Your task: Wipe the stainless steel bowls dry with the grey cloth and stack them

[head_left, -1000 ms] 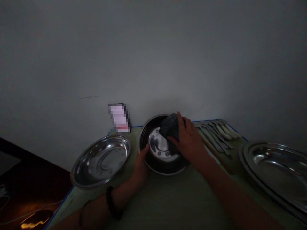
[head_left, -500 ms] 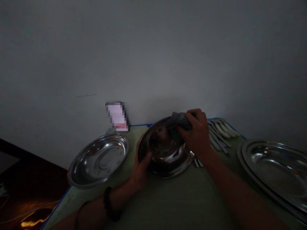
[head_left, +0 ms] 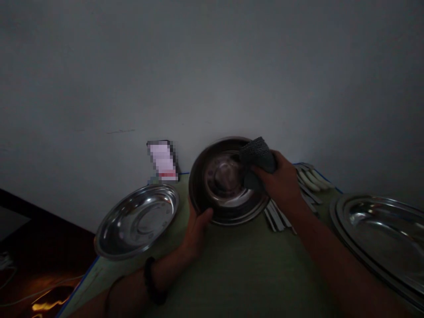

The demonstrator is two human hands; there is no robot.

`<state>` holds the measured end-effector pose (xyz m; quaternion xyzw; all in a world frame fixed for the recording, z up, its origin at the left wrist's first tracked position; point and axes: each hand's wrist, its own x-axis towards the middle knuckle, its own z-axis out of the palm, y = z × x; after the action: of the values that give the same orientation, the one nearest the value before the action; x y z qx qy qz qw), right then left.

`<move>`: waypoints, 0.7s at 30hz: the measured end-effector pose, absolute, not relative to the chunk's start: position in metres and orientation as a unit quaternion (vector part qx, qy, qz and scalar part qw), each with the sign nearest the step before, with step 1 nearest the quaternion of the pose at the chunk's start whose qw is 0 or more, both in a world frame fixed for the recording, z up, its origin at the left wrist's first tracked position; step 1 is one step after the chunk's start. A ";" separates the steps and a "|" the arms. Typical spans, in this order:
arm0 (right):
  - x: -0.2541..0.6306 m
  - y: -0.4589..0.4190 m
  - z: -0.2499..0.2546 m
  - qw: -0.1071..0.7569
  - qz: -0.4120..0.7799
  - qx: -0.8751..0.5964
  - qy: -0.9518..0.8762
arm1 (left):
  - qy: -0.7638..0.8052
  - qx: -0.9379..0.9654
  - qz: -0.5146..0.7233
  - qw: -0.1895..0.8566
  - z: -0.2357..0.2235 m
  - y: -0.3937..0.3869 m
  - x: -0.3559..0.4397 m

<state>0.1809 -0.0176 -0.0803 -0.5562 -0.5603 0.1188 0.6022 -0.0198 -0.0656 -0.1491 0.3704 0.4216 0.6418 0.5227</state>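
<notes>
A round steel bowl [head_left: 228,203] is tilted up over the table, its hollow side toward me. My left hand [head_left: 198,227] grips it by the lower left rim, thumb on the inside and fingers behind. In my right hand [head_left: 281,179] is a bunched dark grey cloth [head_left: 257,154], which lies over the bowl's right inner wall and rim. The fingers of that hand are closed round the cloth and partly hidden.
Left of the bowl stands another steel bowl [head_left: 135,221]. Stacked oval steel platters [head_left: 380,234] lie at the right. Several pieces of cutlery [head_left: 311,179] rest behind my right wrist. A phone [head_left: 163,160] leans on the wall [head_left: 212,66] at the back of the green table [head_left: 232,274].
The held bowl has tipped up to face me more and its top edge has risen. My right hand with the cloth has shifted to the right, uncovering the bowl's middle.
</notes>
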 end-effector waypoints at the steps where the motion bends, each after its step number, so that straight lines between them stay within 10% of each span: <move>1: 0.185 -0.021 -0.072 0.603 0.084 -0.539 -0.583 | 0.427 0.379 0.632 0.524 -0.149 -0.066 -0.020; 9: 0.187 -0.039 -0.048 0.557 -0.074 -0.432 -0.706 | 0.447 0.543 0.382 0.599 -0.128 -0.078 -0.012; 21: 0.161 -0.015 -0.108 0.592 0.217 -0.586 -0.509 | 0.442 0.540 0.393 0.599 -0.120 -0.070 -0.009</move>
<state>0.1614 -0.0147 -0.1080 -0.5863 -0.5091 0.2171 0.5916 -0.0092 -0.0700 -0.1201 0.5396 0.4420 0.3929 0.5992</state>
